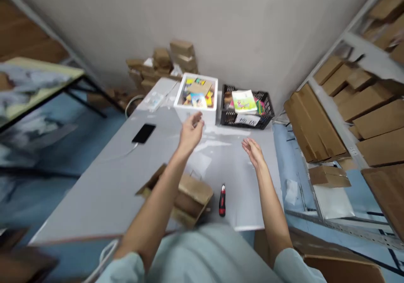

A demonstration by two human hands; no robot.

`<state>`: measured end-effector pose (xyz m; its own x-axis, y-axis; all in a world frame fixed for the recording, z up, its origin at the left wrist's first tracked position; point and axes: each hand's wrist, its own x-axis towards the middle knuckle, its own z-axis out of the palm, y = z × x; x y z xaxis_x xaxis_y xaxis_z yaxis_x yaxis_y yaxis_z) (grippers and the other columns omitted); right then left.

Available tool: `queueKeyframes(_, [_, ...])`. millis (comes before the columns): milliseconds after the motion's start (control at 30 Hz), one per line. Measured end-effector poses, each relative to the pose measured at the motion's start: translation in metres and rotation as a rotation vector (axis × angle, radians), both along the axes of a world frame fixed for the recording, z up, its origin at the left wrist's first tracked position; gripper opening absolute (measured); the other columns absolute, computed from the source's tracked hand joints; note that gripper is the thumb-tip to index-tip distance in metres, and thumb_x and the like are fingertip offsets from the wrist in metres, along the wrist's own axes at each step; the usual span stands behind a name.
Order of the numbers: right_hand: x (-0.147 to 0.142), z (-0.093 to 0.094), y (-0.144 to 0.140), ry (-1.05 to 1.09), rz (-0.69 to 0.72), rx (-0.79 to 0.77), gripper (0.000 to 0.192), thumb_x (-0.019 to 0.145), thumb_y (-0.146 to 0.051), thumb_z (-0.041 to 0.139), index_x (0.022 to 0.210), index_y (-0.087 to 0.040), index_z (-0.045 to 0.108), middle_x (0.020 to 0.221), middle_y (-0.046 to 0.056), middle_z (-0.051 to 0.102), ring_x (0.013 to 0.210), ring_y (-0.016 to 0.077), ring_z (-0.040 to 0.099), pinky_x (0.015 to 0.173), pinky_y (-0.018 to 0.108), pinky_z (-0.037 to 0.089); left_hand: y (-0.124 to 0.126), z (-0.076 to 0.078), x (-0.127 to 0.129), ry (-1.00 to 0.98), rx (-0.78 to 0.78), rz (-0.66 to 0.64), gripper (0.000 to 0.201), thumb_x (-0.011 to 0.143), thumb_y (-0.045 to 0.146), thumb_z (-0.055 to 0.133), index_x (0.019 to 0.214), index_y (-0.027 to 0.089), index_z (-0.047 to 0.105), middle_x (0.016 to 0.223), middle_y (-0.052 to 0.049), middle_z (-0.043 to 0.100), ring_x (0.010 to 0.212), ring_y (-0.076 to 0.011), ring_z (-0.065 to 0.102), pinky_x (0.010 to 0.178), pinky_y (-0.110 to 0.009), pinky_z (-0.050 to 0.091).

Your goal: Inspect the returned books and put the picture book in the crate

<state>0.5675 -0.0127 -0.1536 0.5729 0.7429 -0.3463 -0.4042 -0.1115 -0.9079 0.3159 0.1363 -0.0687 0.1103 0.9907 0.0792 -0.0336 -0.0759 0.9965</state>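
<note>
My left hand [192, 130] is raised in front of the white box [196, 113], fingers apart and holding nothing. Colourful booklets and a piece of cardboard [202, 87] lie inside that box. My right hand [253, 151] hovers over the table just in front of the black basket [268, 114], its fingers stretched out with nothing in them. A green and white booklet [244, 102] rests on top of the basket's contents. Beneath my left forearm, partly hidden by it, is an open cardboard box [197, 189]. A red and black screwdriver-like tool [222, 201] lies between my arms.
On the grey table [104, 190], a black phone [144, 133] lies at left with a white cable. Small cardboard parcels [162, 60] are stacked by the wall. Shelves with cartons [368, 93] stand at right; another table [38, 85] is at far left.
</note>
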Motion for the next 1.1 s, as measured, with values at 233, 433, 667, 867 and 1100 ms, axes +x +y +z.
queueKeyframes(233, [-0.095,-0.118,-0.102,-0.120,0.372,-0.463,0.054,0.079,-0.050,0.091,0.118,-0.016,0.075,0.115,0.015,0.084,0.110,0.0268,0.083,0.111,0.051,0.065,-0.060,-0.110,-0.193,0.878,-0.212,0.066,0.063,0.105,0.053,0.055,0.150,0.008,0.065,0.160,-0.024,0.065,0.145,-0.0370,0.064,0.128,-0.054,0.046])
queueKeyframes(433, [-0.139,-0.127,-0.031,-0.474,0.706,-0.516,0.089,0.085,-0.043,0.090,0.160,-0.010,0.057,0.164,0.028,0.062,0.135,0.0340,0.075,0.121,0.050,0.056,-0.138,-0.136,-0.235,0.981,-0.342,-0.067,0.064,0.098,0.052,0.065,0.149,0.013,0.068,0.152,-0.020,0.072,0.136,-0.0359,0.070,0.122,-0.046,0.050])
queueKeyframes(667, [-0.217,-0.110,0.090,-1.062,1.136,-0.552,0.135,0.082,-0.060,0.096,0.182,-0.013,0.018,0.173,0.032,0.048,0.160,0.0478,0.052,0.132,0.058,0.043,-0.191,-0.133,-0.250,0.971,-0.383,0.040,0.058,0.106,0.050,0.050,0.149,0.016,0.070,0.143,-0.019,0.077,0.130,-0.0374,0.074,0.118,-0.048,0.052])
queueKeyframes(867, [-0.267,-0.127,0.112,-1.175,1.351,-0.641,0.125,0.086,-0.052,0.098,0.181,-0.019,0.023,0.158,0.027,0.066,0.143,0.0409,0.069,0.123,0.057,0.054,-0.204,-0.132,-0.263,0.931,-0.362,0.007,0.056,0.107,0.050,0.051,0.148,0.018,0.069,0.148,-0.018,0.075,0.136,-0.0365,0.072,0.119,-0.047,0.053])
queueKeyframes(1100, [-0.272,-0.124,0.089,-1.144,1.313,-0.562,0.042,0.109,-0.044,0.075,0.143,-0.020,0.069,0.146,0.011,0.071,0.124,0.0269,0.074,0.106,0.050,0.067,-0.201,-0.139,-0.275,0.833,-0.289,-0.085,0.053,0.107,0.047,0.052,0.150,0.018,0.067,0.148,-0.018,0.074,0.136,-0.0360,0.071,0.118,-0.048,0.055])
